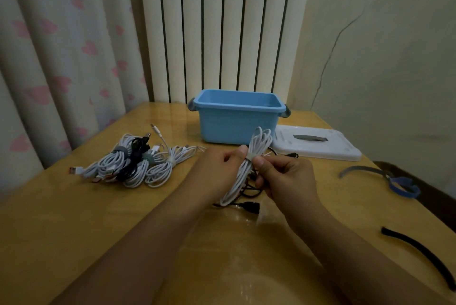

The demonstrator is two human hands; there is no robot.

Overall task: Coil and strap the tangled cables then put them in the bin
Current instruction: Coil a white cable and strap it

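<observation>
Both hands pinch the strap [252, 156] around your white coil [243, 169].
Strapped bundles [128, 164] wait; bin [238, 117] looks empty, black cable [246, 193] loose.

both hands, left hand [223, 169] and right hand [286, 178], pinch a strapped white cable coil [243, 171] before the blue bin [238, 119].
</observation>
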